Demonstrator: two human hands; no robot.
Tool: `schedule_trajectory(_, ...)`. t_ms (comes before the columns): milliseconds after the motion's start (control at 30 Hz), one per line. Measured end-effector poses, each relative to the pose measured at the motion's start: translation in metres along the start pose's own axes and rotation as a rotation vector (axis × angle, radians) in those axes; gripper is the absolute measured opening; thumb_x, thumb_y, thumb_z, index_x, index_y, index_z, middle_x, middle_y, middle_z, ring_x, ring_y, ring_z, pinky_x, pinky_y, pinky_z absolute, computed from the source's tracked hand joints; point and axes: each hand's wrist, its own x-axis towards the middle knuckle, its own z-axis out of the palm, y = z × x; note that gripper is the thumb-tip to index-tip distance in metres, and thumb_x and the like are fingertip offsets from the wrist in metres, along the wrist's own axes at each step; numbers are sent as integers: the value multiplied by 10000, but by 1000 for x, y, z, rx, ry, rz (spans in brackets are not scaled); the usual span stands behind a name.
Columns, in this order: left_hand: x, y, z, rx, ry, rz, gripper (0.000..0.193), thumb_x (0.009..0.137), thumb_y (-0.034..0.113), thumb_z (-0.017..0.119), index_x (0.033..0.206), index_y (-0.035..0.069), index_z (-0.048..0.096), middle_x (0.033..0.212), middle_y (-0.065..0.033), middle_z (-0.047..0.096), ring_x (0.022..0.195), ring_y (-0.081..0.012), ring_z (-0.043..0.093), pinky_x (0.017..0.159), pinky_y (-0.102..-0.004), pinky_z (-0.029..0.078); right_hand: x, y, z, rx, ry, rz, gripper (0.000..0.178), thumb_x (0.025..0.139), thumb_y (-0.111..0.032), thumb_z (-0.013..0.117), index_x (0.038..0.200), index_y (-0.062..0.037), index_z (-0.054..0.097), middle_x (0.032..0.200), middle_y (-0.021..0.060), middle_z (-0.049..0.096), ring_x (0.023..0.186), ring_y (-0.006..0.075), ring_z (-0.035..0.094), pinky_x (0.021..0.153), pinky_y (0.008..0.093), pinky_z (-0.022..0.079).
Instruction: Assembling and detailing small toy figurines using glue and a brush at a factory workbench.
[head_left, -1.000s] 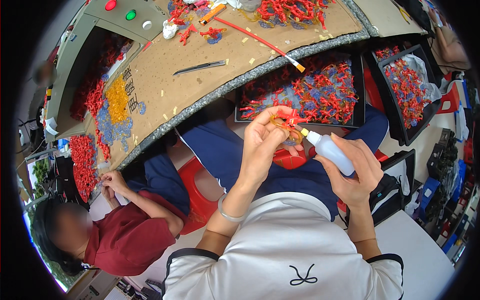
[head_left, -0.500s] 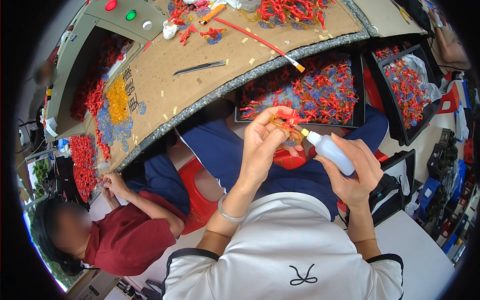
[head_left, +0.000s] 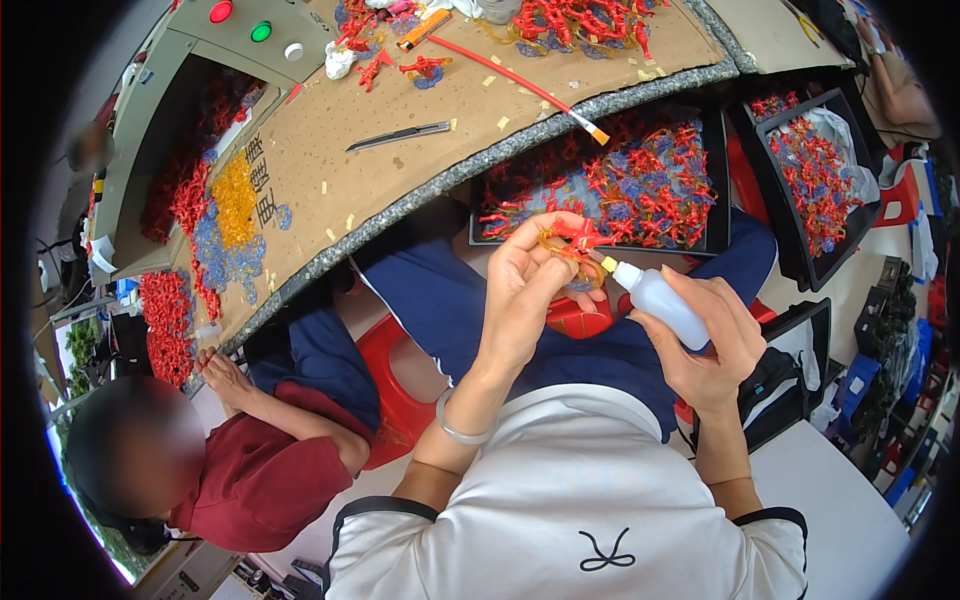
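Between its thumb and fingers, my left hand [head_left: 528,275] pinches a small red toy figure [head_left: 586,238] with a curved amber piece and a clear bluish base. My right hand [head_left: 712,340] is wrapped around a translucent white squeeze bottle [head_left: 668,306]. The bottle's yellow tip [head_left: 610,265] points at the figure, at or very near its amber piece; I cannot tell whether they touch. Both hands are over my lap. Just beyond them, a black tray [head_left: 716,190] holds many similar red figures with bluish bases.
A utility knife [head_left: 398,136] and a red-handled brush [head_left: 520,85] lie on the brown-covered table [head_left: 330,150]. An orange-handled tool [head_left: 425,30] sits farther back. Another filled tray [head_left: 840,170] stands at right. A co-worker in a red shirt [head_left: 270,470] sits at left beside heaped red parts.
The co-worker's head has moved nearer and their hands have shifted slightly at the table edge. My own hands, the bottle and the figure look almost unmoved.
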Motion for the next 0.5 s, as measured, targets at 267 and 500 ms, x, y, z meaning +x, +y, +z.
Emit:
schedule_trajectory(267,-1,5,-8,139,29,170,376,853,-44,468,1230,-46,471,958,-117,632,827,-148,644,684,-257,555,1,8,1,238,111,328,501,640,-8,808,1105,65,633,938,155,677,828,187,656,738,288,519)
schedule_trajectory(500,-13,14,-19,136,87,215,499,829,-46,421,1328,-38,427,885,-147,656,756,-188,657,701,-281,539,61,43,80,674,25,420,328,759,69,665,1080,47,597,1013,104,668,954,150,631,834,269,492)
